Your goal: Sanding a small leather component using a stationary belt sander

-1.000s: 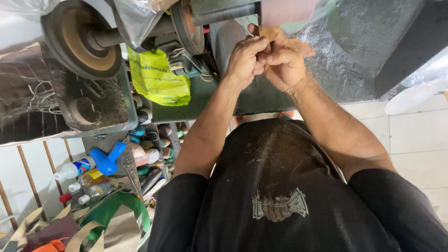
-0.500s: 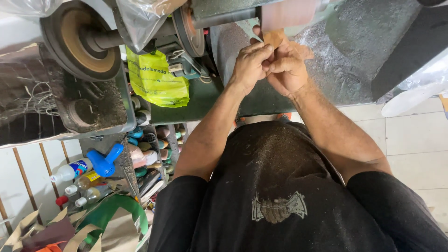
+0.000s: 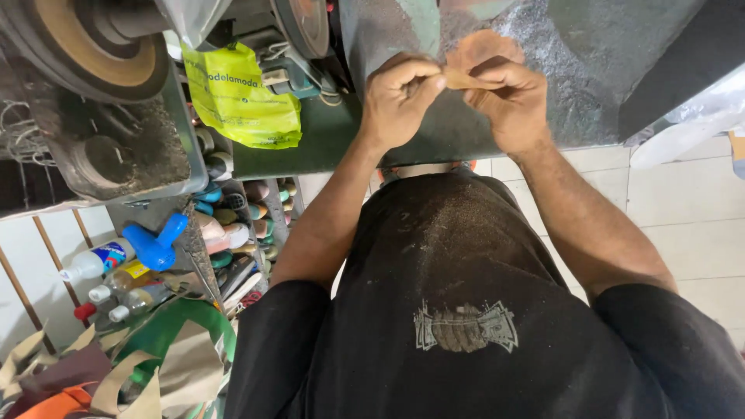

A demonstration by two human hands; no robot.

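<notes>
Just beyond my two hands I see the grey, dust-coated metal body of the grinding machine (image 3: 590, 70), with a dark green flat ledge (image 3: 310, 143) below and to the left of my left hand. A crumpled yellow plastic bag (image 3: 237, 97) rests against that ledge, well left of the hand. Under my right forearm lies the pale tiled floor (image 3: 691, 225).

Both hands pinching a thin tan leather piece (image 3: 471, 79) at twelve o'clock: left hand (image 3: 397, 99), right hand (image 3: 512, 105). Yellow plastic bag (image 3: 240, 97) at ten, blue spray bottle (image 3: 157, 243) at eight.
</notes>
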